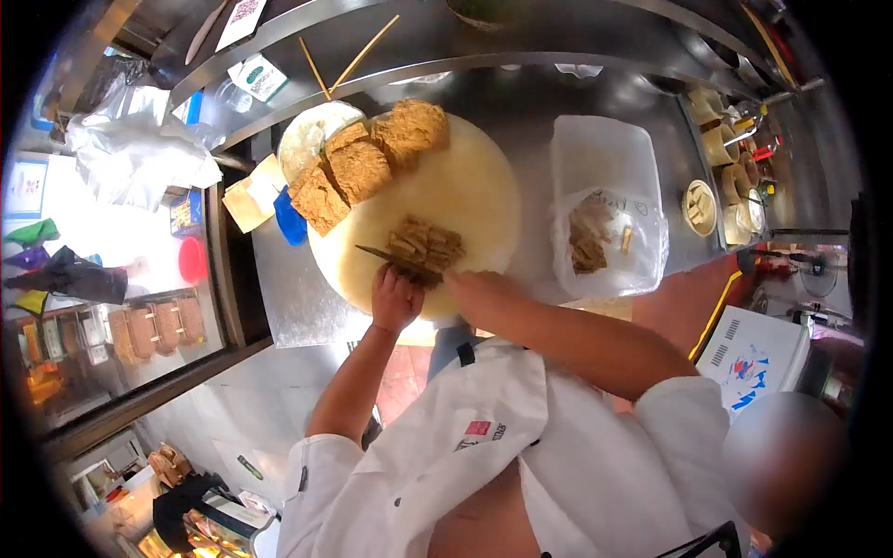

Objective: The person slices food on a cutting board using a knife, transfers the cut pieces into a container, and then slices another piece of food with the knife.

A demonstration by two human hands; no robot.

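A round pale cutting board (484, 205) carries a pile of brown food cut into strips (426, 240). Across the near edge of that pile lies the dark blade of a knife (381, 255). My right hand (482, 294) is closed at the knife's right end, where the handle is hidden in my fist. Close to the blade on its near side is my left hand (397, 298), with the fingers curled in; whatever they press or hold is hidden. Large brown crusty blocks (361, 170) of the same-looking food sit at the board's far left.
Right of the board stands a clear plastic bin (609, 139) with some brown strips inside. A bowl of white stuff (312, 126) touches the blocks. A small cup of pale pieces (699, 206) and several seasoning containers (735, 177) line the right side. A metal shelf (437, 65) runs across the back.
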